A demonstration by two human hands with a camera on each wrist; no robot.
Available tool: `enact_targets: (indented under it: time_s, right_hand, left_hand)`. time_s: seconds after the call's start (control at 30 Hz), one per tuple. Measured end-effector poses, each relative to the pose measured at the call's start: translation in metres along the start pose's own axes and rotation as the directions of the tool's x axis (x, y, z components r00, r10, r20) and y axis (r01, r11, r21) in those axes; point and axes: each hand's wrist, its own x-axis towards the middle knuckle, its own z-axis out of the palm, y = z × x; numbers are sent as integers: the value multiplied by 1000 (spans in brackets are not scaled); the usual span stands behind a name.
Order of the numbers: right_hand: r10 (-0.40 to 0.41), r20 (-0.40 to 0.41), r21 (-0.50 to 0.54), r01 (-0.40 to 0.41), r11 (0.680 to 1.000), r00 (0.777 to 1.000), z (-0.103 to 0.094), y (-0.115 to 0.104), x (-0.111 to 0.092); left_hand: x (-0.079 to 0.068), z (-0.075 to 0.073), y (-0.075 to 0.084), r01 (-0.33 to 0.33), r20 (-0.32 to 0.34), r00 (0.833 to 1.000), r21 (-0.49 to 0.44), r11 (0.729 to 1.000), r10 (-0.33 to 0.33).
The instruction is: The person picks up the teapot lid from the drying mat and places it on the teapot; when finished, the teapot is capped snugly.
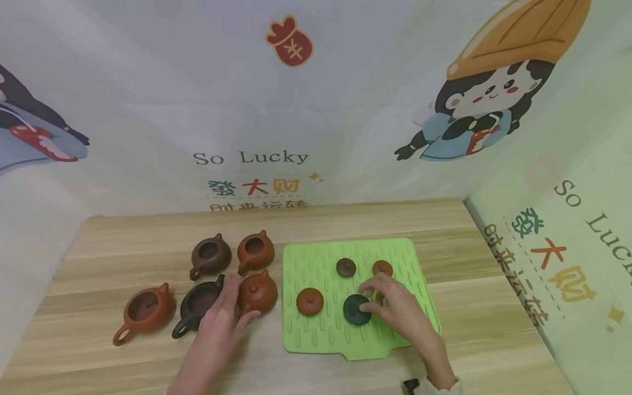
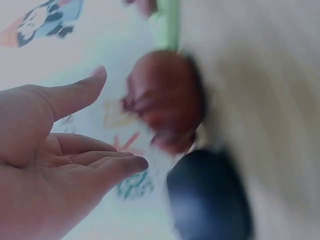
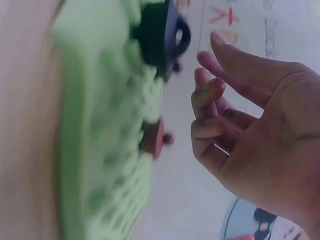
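My left hand [image 1: 219,323] is over the black teapot [image 1: 195,304] and beside a reddish-brown teapot [image 1: 259,296] with its lid on. In the left wrist view its fingers are straight and the thumb stands apart, with nothing held. On the green mat [image 1: 321,337] lies a black lid [image 1: 353,312] with a loop knob, seen side-on in the right wrist view. My right hand [image 1: 397,310] hovers over this lid, thumb and forefinger spread around it. The right wrist view shows a gap between its loosely bent fingers [image 3: 207,95] and the lid.
Lidless teapots stand on the left: a dark brown one [image 1: 212,257], a reddish one [image 1: 257,252] and an orange-brown one [image 1: 148,311]. The mat also carries an orange lid [image 1: 310,302], a brown lid [image 1: 346,267] and a reddish lid [image 1: 382,267] by my right fingers. Printed cloth [image 1: 345,120] walls the wooden table [image 1: 474,340].
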Motion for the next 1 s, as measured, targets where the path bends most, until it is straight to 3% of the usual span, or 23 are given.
enact_targets:
  time_s: [0.27,0.47,0.63,0.83,1.0]
  right_hand:
    - [9,21,82,-11,997,1000,4,14,-16]
    - [48,-25,53,-47,998,999,14,12,-15]
    - [52,-49,40,-50,998,997,19,12,-14]
    - [101,-66,58,-97,994,993,23,11,-12]
    - [96,-88,62,-90,994,992,23,10,-11]
  left_hand:
    - [-7,-34,-51,-34,-177,983,77,996,48]
    - [-23,-44,-75,-21,-191,981,113,993,42]
    - [-27,-47,-66,-47,-164,984,114,992,65]
    - [-24,-59,-37,59,-49,997,92,994,-54]
    - [-20,-69,-19,122,-23,992,56,991,-121]
